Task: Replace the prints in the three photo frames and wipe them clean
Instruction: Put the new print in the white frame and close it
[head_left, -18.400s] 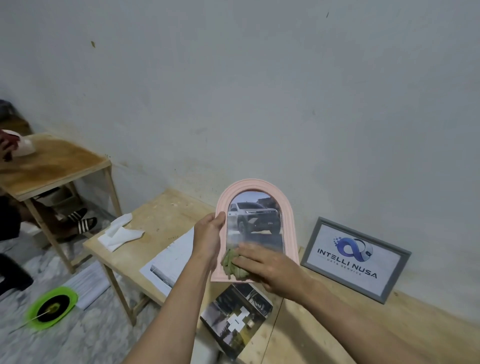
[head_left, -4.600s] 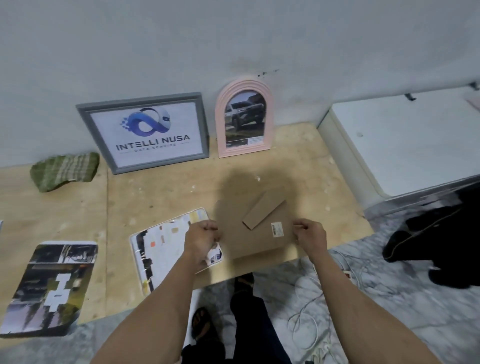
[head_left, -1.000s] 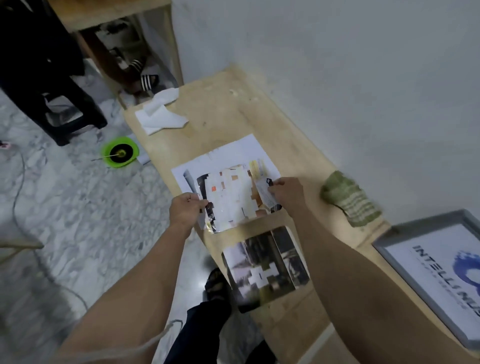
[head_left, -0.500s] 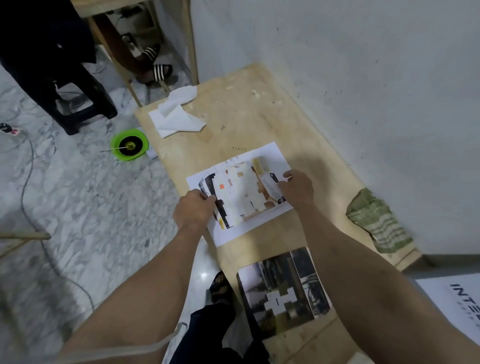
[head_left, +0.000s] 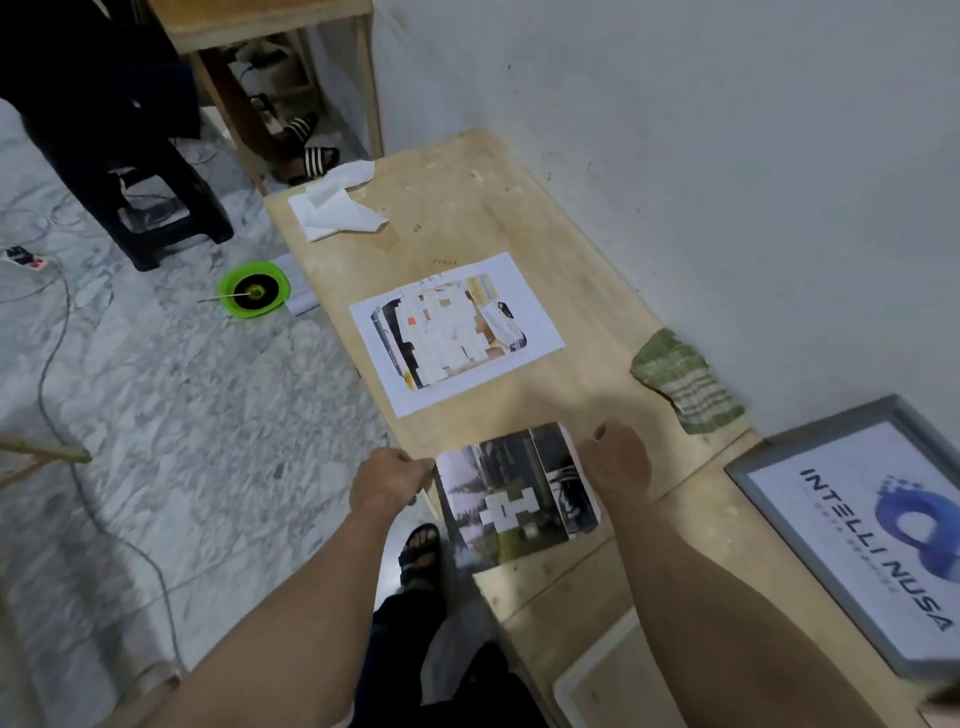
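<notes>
Both hands off pale print (head_left: 451, 332), now at dark print (head_left: 517, 493) at lower centre of bench (head_left: 519, 208): left hand (head_left: 387, 486) pinches its left edge, right hand (head_left: 618, 462) touches right edge, grip unclear; long axis runs away from person, hands equally near

On the marble floor (head_left: 197, 415), just beside the bench (head_left: 519, 218), a green bowl (head_left: 253, 289) with a thin stick across it. Farther back, a black plastic stool (head_left: 156, 208) and a white power strip (head_left: 23, 257) with a grey cable (head_left: 52, 364) trailing toward the near edge. Under a second wooden table (head_left: 270, 21), a foot in a black striped sandal (head_left: 311, 158). Behind the bench, a scuffed white wall (head_left: 701, 130). At its far end, crumpled white tissue (head_left: 337, 208)
</notes>
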